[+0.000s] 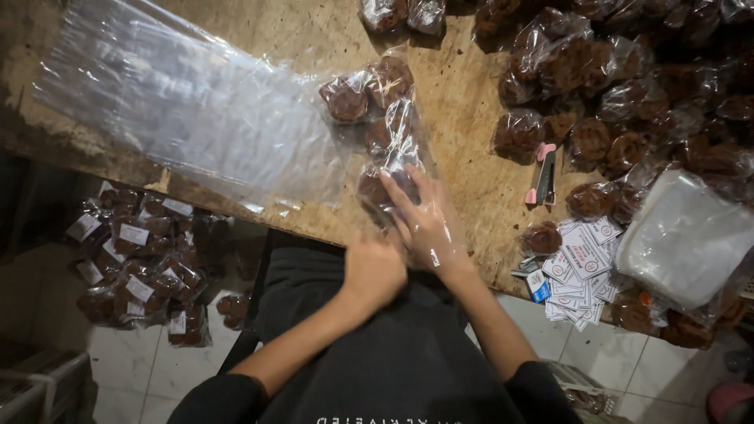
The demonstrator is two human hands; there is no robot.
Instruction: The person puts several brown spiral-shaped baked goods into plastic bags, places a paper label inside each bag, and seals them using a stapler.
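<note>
Leftmost, a long clear plastic bag (196, 110) lies across the wooden surface (463, 94). Its open end is gripped by the left hand (373, 271), fingers closed on the film. Right of it, the right hand (428, 224) spreads wide inside the bag, touching wrapped brown sweets (385, 118). Farther right lies a pink stapler (543, 174).

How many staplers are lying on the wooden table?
1. The pink stapler lies on the table, right of the hands, beside the wrapped brown sweets. Others may be hidden under packets.
</note>
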